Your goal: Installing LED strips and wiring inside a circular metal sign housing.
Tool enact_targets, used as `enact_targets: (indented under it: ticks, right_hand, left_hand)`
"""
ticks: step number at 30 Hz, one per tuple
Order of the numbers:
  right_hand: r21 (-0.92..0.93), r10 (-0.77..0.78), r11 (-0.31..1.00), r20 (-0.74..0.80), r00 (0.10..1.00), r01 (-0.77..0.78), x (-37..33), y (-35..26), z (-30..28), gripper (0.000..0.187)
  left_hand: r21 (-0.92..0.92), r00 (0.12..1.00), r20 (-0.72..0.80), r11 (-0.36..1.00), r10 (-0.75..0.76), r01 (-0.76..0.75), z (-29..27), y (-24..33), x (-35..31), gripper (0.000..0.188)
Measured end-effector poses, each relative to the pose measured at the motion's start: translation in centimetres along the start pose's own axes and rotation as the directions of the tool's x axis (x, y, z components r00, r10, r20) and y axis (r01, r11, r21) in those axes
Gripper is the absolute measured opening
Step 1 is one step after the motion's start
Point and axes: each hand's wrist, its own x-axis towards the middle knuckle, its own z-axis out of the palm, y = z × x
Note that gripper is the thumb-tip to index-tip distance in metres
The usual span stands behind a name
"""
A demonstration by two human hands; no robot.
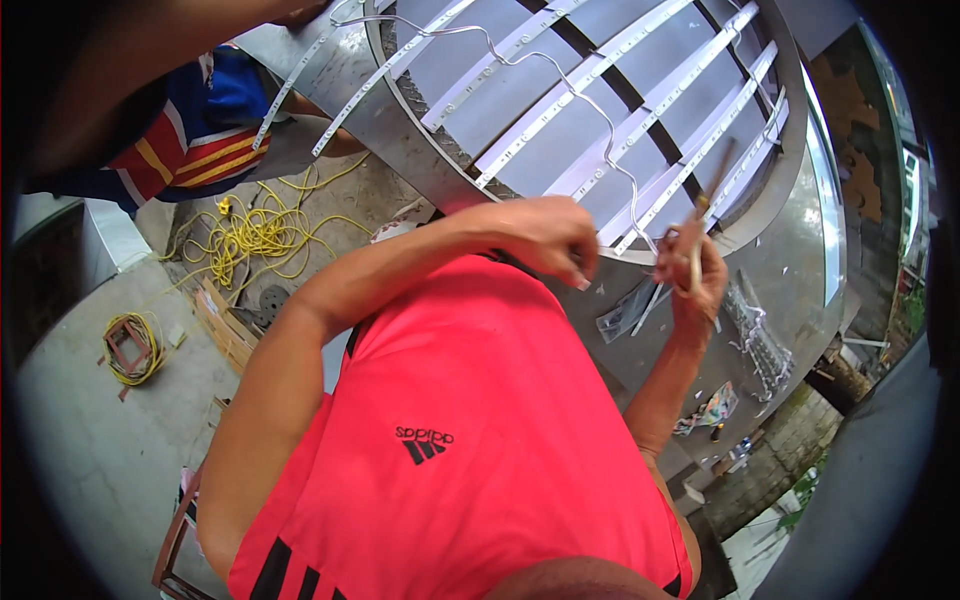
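My right hand (pixel 692 268) is closed round a slim tool (pixel 696 245) with a tan handle and a thin brownish shaft pointing up and away. Motion blurs the shaft, so its exact kind is unclear. To its left my left hand (pixel 553 238) is curled, thumb and fingers together; anything in them is too small to make out. Both hands are at the near rim of a large round metal frame (pixel 480 195). White LED strips (pixel 560 130) run in slanting rows across its inside. A pale wire (pixel 612 135) winds over them toward my right hand.
Clear plastic bags (pixel 755 345) lie on the metal surface at right. Another person's arm (pixel 150 60) reaches in at upper left, above patterned shorts (pixel 215 150). Tangled yellow cable (pixel 245 240) and a coiled yellow cable (pixel 133 350) lie on the floor at left.
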Motion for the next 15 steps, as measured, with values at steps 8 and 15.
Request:
enact_targets:
  ticks: [8,15]
  right_hand:
    - [-0.234,-0.228,0.962,-0.419,0.879,0.138,-10.4,-2.4,-10.7,0.032]
    - [-0.443,-0.208,0.815,-0.825,0.526,-0.374,-12.9,11.2,-18.5,0.027]
  left_hand:
    - [0.229,0.963,0.025,0.936,0.268,-0.266,13.1,2.7,19.4,0.029]
    - [0.005,0.882,-0.464,0.995,-0.084,0.098,-0.9,1.4,6.5,0.021]
